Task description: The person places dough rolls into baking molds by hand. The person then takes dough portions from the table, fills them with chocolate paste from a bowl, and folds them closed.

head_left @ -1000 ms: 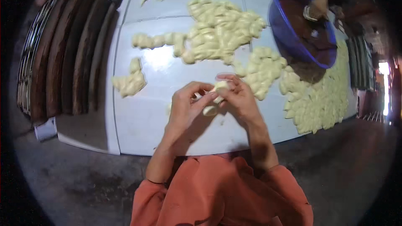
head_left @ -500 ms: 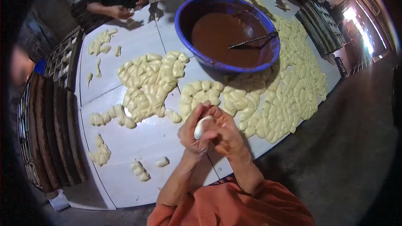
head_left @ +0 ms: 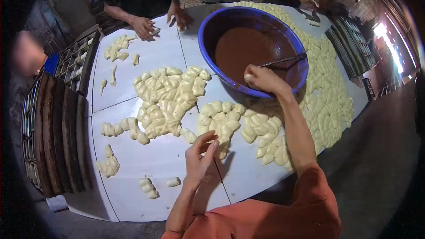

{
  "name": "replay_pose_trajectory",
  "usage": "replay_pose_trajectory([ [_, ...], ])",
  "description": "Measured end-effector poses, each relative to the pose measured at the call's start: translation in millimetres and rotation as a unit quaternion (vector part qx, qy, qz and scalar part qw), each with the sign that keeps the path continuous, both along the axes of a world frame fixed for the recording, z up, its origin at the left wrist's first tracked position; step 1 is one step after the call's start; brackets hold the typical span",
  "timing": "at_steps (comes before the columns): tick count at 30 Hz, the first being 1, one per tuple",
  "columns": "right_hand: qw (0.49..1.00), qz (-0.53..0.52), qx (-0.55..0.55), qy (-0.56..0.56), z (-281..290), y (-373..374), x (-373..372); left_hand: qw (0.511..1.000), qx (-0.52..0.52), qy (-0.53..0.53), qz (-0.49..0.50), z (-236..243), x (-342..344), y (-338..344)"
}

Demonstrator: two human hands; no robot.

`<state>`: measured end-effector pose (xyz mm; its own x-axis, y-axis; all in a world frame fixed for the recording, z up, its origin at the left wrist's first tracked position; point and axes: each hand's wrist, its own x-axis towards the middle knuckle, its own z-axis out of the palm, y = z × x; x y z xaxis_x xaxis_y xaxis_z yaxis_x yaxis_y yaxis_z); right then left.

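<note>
My right hand (head_left: 265, 79) reaches over the near rim of a large blue plastic tub (head_left: 208, 57). Its fingers are drawn together just above the smooth brown filling (head_left: 241, 48); a pale spot shows at them, and what they hold is hidden. Lower down, my left hand (head_left: 199, 157) hovers over the table with fingers and thumb curled. Its palm is turned from view, so anything inside cannot be made out. Right beyond it lies a cluster of pale dough pieces (head_left: 220, 119). A dark stick (head_left: 283, 61) leans in the tub, against its right side.
Pale dough lumps (head_left: 166, 97) cover much of the white table (head_left: 159, 163); a wide sheet of them (head_left: 325, 84) fills the right. Stacked trays (head_left: 57, 137) stand left, more (head_left: 352, 42) at the right. Across the table, two co-workers' hands (head_left: 144, 27) (head_left: 307, 1) handle small pieces.
My hands, earlier together around a white dough piece, have parted. The right one has moved up to the tub, and the left has stayed low. The dough piece no longer shows.
</note>
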<state>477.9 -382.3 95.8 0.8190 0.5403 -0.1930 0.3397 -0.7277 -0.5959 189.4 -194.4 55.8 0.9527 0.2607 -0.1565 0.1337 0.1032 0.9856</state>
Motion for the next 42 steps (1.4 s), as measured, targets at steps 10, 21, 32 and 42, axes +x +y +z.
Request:
replay_pose_trajectory([
  [10, 0.986, 0.034, 0.098, 0.129, 17, 2, -3, 0.999, -0.027, 0.035, 0.014, -7, -12, 12],
  [21, 0.77, -0.128, 0.52, 0.346, 14, 73, -148, 0.943, -0.33, -0.031, -0.003, 21, 21, 1],
  [32, 0.936, 0.066, 0.347, 0.01, -45, 145, -274, 0.94, -0.264, -0.01, 0.218, -15, -62, 74],
  [42, 0.842, -0.074, 0.478, 0.239, -40, 195, -308, 0.967, -0.203, 0.055, 0.146, 5, -90, 132],
])
